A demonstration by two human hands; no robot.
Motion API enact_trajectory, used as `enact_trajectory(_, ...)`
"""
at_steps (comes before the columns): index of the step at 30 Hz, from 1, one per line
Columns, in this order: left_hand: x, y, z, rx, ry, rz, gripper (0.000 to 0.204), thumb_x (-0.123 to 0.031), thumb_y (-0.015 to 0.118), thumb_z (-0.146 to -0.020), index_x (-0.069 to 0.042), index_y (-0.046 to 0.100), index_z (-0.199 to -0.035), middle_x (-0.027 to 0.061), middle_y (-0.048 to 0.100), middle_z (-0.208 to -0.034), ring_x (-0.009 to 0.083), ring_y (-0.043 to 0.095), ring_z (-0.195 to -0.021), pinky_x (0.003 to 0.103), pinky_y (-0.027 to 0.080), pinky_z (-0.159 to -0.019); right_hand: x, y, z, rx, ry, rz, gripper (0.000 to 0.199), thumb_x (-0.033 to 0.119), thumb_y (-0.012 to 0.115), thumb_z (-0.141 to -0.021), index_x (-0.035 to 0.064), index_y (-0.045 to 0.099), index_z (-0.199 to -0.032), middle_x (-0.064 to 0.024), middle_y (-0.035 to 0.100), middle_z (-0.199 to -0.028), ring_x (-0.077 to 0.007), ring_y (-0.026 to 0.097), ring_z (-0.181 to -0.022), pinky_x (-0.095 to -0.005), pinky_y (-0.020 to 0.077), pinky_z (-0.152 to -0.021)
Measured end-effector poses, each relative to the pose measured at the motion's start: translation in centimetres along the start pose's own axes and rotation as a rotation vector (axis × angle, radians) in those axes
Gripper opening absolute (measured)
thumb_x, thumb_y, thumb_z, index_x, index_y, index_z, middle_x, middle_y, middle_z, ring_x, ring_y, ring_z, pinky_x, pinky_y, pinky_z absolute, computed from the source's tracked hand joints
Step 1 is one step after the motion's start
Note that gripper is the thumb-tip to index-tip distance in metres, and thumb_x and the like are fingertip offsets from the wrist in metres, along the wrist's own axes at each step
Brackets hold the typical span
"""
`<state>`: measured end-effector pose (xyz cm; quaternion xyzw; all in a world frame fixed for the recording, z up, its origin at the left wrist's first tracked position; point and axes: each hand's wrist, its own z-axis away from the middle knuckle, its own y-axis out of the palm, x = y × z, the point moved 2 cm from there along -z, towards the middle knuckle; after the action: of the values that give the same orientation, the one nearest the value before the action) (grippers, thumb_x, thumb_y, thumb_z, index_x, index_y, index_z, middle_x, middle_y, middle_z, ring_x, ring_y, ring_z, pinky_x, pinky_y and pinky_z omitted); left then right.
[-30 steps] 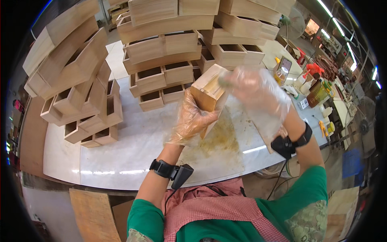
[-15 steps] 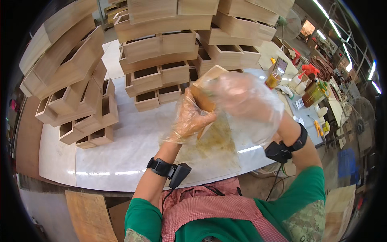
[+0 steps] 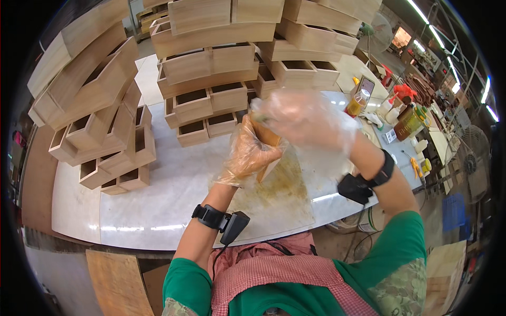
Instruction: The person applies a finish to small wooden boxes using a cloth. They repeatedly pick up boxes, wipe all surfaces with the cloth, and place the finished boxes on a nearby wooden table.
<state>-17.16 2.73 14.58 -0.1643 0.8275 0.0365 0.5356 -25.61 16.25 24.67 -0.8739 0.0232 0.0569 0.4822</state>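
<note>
Your left hand (image 3: pixel 250 154) has its fingers clamped on the wooden box (image 3: pixel 267 135), over the pale table (image 3: pixel 153 197) — the box's top mostly hidden behind your right hand (image 3: pixel 305 116). That hand is badly blurred — I cannot tell whether its fingers grip anything.

the head view, left of two wide fisheye cameras worn side by side, looks down and forward from above a red-and-white checked cloth apron (image 3: pixel 290 267), closest to it along the lower edge. the left hand (image 3: pixel 251 152) and right hand (image 3: pixel 308 116), both gloved in clear plastic, are near, mid-picture, over a glossy pale grey tabletop (image 3: pixel 153 203). stacked pale wooden drawers (image 3: pixel 205 64) stand farther off, above; straight edges bow toward the dark rim.
</note>
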Motion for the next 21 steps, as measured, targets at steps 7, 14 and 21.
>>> enact_trajectory(7,1.7,-0.4,-0.1,0.029,-0.036,0.0,0.074,-0.019,0.085,-0.071,-0.006,0.046,-0.132,0.0081,0.06,-0.116,0.0191,0.059,-0.107,0.036,0.05,-0.096,0.5,-0.4,-3.9,0.223,0.141,-0.075,0.022,0.018,0.065,-0.089,0.005,0.066,-0.106,-0.0138,0.062,-0.083,-0.0343,0.064,-0.081,-0.043,0.0532,-0.071)
enact_trajectory(14,1.8,-0.2,0.0,-0.04,0.05,0.071,0.07,-0.023,0.085,-0.068,-0.005,0.049,-0.125,0.011,0.06,-0.11,0.0229,0.06,-0.101,0.038,0.051,-0.092,1.2,-2.4,1.6,0.157,0.192,-0.139,0.034,0.012,0.068,-0.087,0.0067,0.067,-0.121,-0.0126,0.067,-0.113,-0.0333,0.067,-0.095,-0.0412,0.0557,-0.075)
enact_trajectory(21,0.4,0.1,-0.4,0.052,-0.023,-0.042,0.084,-0.02,0.086,-0.068,-0.005,0.043,-0.139,0.0093,0.058,-0.127,0.0198,0.057,-0.118,0.038,0.048,-0.102,-5.6,-0.5,0.6,0.073,-0.068,0.471,0.025,0.025,0.063,-0.096,0.0075,0.067,-0.112,-0.0116,0.068,-0.099,-0.0316,0.067,-0.09,-0.0392,0.0564,-0.079)
